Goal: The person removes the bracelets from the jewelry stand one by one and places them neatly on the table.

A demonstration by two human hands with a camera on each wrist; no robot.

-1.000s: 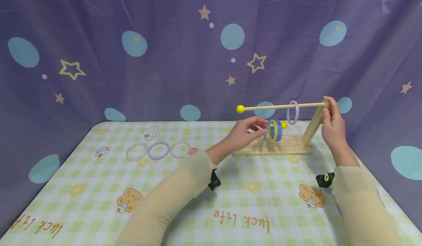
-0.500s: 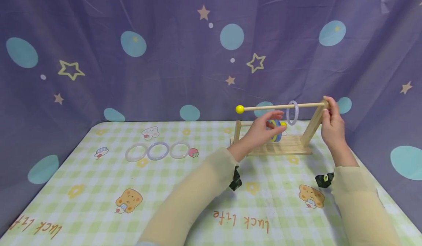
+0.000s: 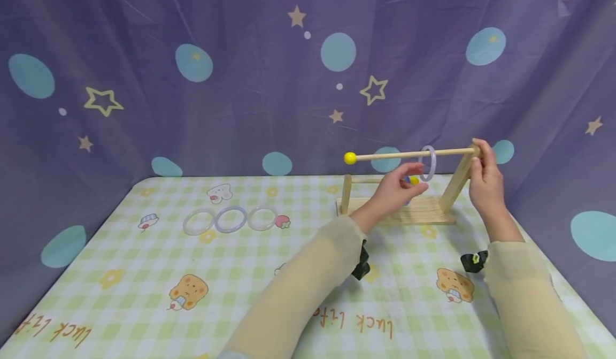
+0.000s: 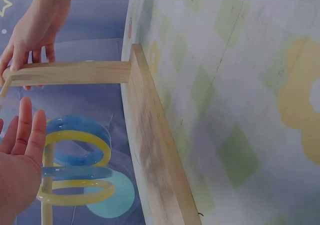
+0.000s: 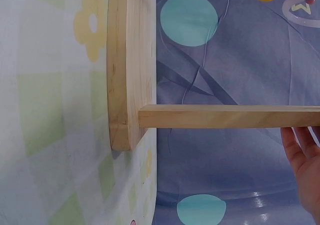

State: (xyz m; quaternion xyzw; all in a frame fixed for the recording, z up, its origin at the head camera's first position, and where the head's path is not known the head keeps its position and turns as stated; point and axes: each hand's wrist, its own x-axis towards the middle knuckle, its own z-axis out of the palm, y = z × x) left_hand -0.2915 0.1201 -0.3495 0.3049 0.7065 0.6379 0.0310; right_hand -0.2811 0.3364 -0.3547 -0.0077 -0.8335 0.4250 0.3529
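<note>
A wooden stand [image 3: 428, 217] has two horizontal rods, each tipped with a yellow ball. My right hand [image 3: 487, 185] grips the top of its taller post, thumb on the near side. Around the upper rod hangs a lavender ring [image 3: 433, 165]. My left hand [image 3: 395, 190] has its fingers extended beside the lower rod, fingertips right at the lavender ring in the head view. Blue rings [image 4: 77, 172] and yellow rings [image 4: 75, 199] encircle the lower rod in the left wrist view, close to that hand; in the head view it mostly hides them.
Three pale rings lie in a row on the checked tablecloth at the left: a whitish ring [image 3: 199, 234], a lavender-blue ring [image 3: 231, 231] and another whitish ring [image 3: 262, 229]. A purple patterned curtain [image 3: 231, 107] stands behind the table and along its sides.
My left hand has moved right along the lower rod, past the blue and yellow rings, to the lavender ring. The blue ring at its fingertips has been let go. My right hand stays on the post.
</note>
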